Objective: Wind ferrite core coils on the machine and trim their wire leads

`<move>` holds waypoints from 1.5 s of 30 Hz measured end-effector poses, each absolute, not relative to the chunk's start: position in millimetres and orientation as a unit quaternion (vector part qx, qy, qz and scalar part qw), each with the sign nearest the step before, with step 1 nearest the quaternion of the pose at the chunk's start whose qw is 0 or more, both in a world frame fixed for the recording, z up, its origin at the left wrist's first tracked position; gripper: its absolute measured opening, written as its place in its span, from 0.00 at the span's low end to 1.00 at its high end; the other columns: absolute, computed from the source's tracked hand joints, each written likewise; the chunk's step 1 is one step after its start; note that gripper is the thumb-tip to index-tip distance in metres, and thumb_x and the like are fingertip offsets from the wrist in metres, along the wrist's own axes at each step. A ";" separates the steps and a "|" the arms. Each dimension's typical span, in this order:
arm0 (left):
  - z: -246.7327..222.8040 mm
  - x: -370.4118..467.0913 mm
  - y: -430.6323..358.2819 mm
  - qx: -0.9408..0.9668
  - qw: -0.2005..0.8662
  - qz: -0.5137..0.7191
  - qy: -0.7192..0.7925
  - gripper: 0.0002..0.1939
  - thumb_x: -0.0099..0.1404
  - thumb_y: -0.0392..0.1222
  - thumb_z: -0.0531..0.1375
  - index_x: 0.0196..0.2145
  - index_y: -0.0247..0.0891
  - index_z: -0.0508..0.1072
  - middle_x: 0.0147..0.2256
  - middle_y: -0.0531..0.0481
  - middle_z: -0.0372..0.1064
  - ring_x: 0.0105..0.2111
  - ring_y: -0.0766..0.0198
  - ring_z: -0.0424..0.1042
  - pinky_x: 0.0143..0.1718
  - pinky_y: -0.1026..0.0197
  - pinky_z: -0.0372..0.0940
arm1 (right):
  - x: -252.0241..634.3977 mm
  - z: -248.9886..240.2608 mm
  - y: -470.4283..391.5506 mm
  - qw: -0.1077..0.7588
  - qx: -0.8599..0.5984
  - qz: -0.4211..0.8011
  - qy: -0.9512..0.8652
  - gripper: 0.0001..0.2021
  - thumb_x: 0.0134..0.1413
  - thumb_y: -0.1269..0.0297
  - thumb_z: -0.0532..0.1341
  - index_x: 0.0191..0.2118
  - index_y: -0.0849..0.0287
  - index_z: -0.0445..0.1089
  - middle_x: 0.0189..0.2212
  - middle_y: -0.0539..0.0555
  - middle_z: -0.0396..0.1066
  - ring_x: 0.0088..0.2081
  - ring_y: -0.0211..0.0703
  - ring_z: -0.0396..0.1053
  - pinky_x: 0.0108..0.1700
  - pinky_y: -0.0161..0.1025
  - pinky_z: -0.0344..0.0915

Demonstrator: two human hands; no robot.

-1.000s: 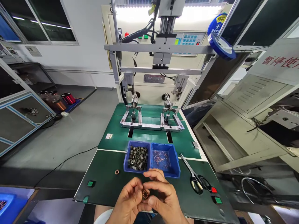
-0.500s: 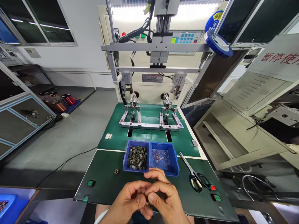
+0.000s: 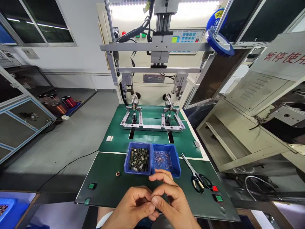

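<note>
Two hands [image 3: 135, 205] [image 3: 172, 199] meet right of one wound core [image 3: 118, 174] (lying face up).

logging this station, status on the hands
Left hand, right hand touching; anything held hidden. Copper-wound core left of parts bin. Scissors rightward, out of the way.

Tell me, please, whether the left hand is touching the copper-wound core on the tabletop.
Apart: the head view shows green tabletop between the left hand and copper-wound core.

Held piece | pinched between left hand [image 3: 137, 206] and right hand [image 3: 172, 200] | (shape hidden)
</note>
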State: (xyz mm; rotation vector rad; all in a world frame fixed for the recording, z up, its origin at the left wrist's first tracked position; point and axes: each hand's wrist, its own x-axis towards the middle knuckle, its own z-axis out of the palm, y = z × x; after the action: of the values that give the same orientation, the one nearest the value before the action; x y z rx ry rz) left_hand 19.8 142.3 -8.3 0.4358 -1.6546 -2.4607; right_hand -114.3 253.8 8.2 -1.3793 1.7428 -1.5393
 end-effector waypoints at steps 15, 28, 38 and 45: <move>3.3 19.3 152.2 0.222 0.131 -0.838 -0.482 0.26 0.43 0.48 0.77 0.37 0.39 0.73 0.28 0.56 0.72 0.25 0.70 0.71 0.29 0.67 0.63 | -117.2 -2.4 262.6 0.188 -0.509 -0.595 0.592 0.10 0.57 0.51 0.64 0.36 0.49 0.79 0.48 0.58 0.76 0.57 0.57 0.66 0.58 0.57 0.62; -7.6 22.2 147.5 0.156 0.063 -0.835 -0.524 0.23 0.57 0.57 0.67 0.43 0.37 0.76 0.29 0.51 0.72 0.25 0.64 0.75 0.28 0.64 0.69 | -111.0 2.2 263.0 0.196 -0.501 -0.575 0.617 0.13 0.60 0.52 0.61 0.31 0.53 0.75 0.51 0.58 0.72 0.57 0.55 0.64 0.58 0.55 0.63; -3.6 20.0 149.4 0.149 0.039 -0.824 -0.546 0.19 0.56 0.56 0.67 0.30 0.35 0.76 0.31 0.50 0.71 0.29 0.63 0.77 0.32 0.63 0.70 | -111.2 6.1 266.3 0.218 -0.491 -0.578 0.614 0.15 0.60 0.50 0.61 0.29 0.54 0.73 0.50 0.59 0.72 0.57 0.56 0.63 0.57 0.56 0.62; -1.7 16.5 153.0 0.165 0.058 -0.812 -0.556 0.20 0.59 0.57 0.66 0.26 0.34 0.74 0.26 0.51 0.71 0.27 0.64 0.76 0.31 0.63 0.71 | -112.6 10.0 268.0 0.217 -0.479 -0.578 0.623 0.14 0.59 0.50 0.61 0.29 0.53 0.73 0.49 0.58 0.73 0.57 0.56 0.63 0.58 0.57 0.61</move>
State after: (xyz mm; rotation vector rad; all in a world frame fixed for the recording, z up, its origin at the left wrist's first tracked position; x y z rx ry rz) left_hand 16.5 153.0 -1.7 0.4998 -1.6862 -2.4626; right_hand -112.6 268.0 10.0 -1.3281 1.7263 -1.6016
